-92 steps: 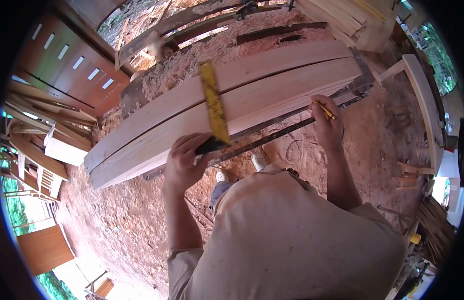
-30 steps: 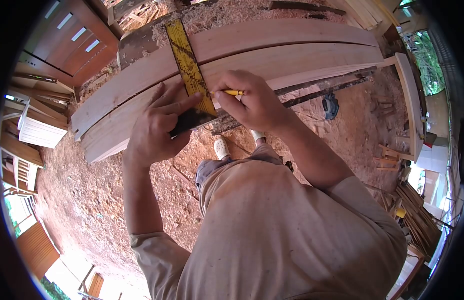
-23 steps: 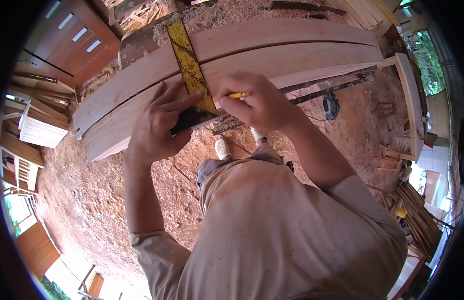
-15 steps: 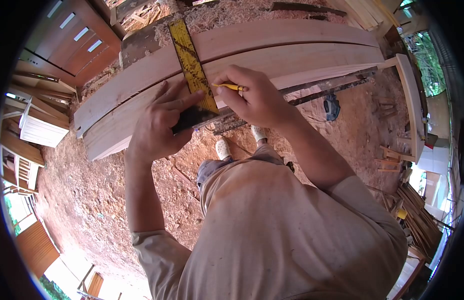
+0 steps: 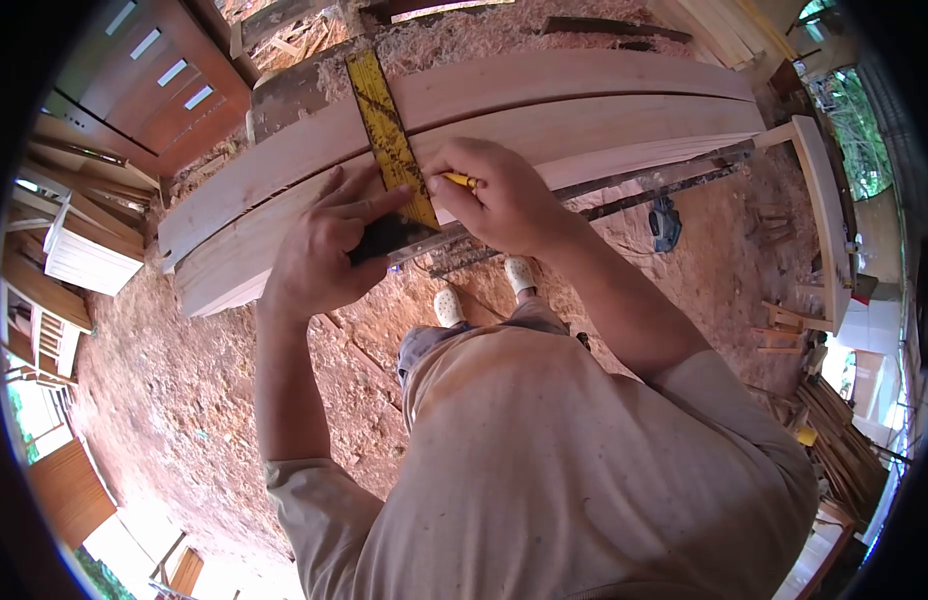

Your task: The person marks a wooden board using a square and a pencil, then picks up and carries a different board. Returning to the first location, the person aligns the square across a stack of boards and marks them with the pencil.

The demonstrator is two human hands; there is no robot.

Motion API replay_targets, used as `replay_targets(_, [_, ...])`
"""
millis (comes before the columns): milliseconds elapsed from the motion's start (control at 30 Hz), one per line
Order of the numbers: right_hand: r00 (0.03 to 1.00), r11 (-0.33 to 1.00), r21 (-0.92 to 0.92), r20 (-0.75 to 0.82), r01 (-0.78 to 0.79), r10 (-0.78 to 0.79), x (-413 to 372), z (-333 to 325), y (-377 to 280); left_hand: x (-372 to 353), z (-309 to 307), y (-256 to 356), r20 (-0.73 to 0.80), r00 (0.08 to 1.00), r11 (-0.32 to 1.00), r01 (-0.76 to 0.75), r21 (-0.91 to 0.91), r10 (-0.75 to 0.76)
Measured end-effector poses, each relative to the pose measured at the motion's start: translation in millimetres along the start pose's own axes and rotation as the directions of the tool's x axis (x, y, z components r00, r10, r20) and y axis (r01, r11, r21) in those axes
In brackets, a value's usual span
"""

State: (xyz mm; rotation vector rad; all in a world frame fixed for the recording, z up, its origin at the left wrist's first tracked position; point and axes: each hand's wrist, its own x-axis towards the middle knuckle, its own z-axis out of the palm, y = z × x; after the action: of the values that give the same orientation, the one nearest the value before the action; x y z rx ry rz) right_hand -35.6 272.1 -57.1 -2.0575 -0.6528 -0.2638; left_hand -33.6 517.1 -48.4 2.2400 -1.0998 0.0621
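Note:
A try square with a worn yellow blade (image 5: 389, 130) lies across two pale planks. My left hand (image 5: 329, 240) grips its dark stock (image 5: 382, 236) against the near plank's front edge, some fingers spread over the wood. Pinched in my right hand (image 5: 504, 195) is a yellow pencil (image 5: 461, 181), held at the right side of the blade. The pencil's point is hidden by my fingers. Under both hands is the near plank (image 5: 594, 125); the far plank (image 5: 544, 80) lies alongside it with a narrow dark gap between.
Wood shavings (image 5: 464, 42) cover the area behind the planks. A blue-grey power tool (image 5: 665, 224) sits on the dirt floor to the right. A wooden frame (image 5: 829, 220) stands at far right, and a brown panelled door (image 5: 149, 75) is at upper left.
The view has shifted slightly. My right hand and pencil have moved a little beside the blade, and the pencil's point is now covered. My left hand keeps its grip on the square.

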Motion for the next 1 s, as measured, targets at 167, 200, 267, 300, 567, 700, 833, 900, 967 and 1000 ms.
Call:
replay_targets(167, [0.967, 0.998, 0.048, 0.253, -0.033, 0.02, -6.7, -31.9, -9.8, -1.5, -1.0, -2.2, 0.063, 0.998, 1.0, 0.019, 0.002, -0.019])
replay_targets(200, [0.949, 0.995, 0.082, 0.313, -0.061, 0.033, -9.6, -39.4, -10.3, -0.4, -0.5, -2.6, 0.063, 0.998, 1.0, 0.027, 0.005, -0.027])
replay_targets(267, [0.978, 0.985, 0.131, 0.188, -0.114, 0.088, -13.6, -54.2, 0.1, 1.5, 1.9, 0.0, 0.033, 0.999, 1.0, 0.016, 0.015, -0.016])
replay_targets(300, [0.985, 0.968, 0.189, 0.075, -0.167, 0.156, -13.7, -57.5, 5.0, 2.4, 3.1, 0.5, 0.003, 1.0, 1.0, 0.014, 0.014, -0.014])
replay_targets(567, [0.966, 0.925, 0.285, 0.004, -0.25, 0.26, -21.0, -53.9, 19.3, 28.2, 20.0, 10.2, 0.058, 0.998, 0.999, -0.012, 0.033, 0.01])
replay_targets(700, [0.963, 0.89, 0.392, -0.034, -0.235, 0.269, -25.6, -38.3, 20.6, 28.1, 17.9, 8.6, 0.095, 0.994, 0.995, -0.059, 0.085, 0.05])
replay_targets(833, [0.965, 0.918, 0.309, -0.008, -0.248, 0.263, -22.9, -39.7, 14.3, 29.9, 21.4, 9.7, 0.034, 0.996, 0.993, -0.081, 0.09, 0.078])
replay_targets(900, [0.965, 0.927, 0.277, 0.01, -0.255, 0.263, -22.6, -43.7, 10.8, 30.9, 22.8, 9.6, 0.027, 0.997, 0.995, -0.075, 0.069, 0.073])
replay_targets(967, [0.964, 0.933, 0.243, 0.031, -0.264, 0.265, -23.9, -44.5, 10.5, 30.0, 23.9, 8.3, 0.019, 0.997, 0.996, -0.076, 0.041, 0.075])
replay_targets(1000, [0.968, 0.94, 0.234, 0.022, -0.249, 0.251, -25.1, -43.9, 11.8, 30.1, 24.3, 8.0, 0.01, 0.997, 0.997, -0.072, 0.015, 0.072])
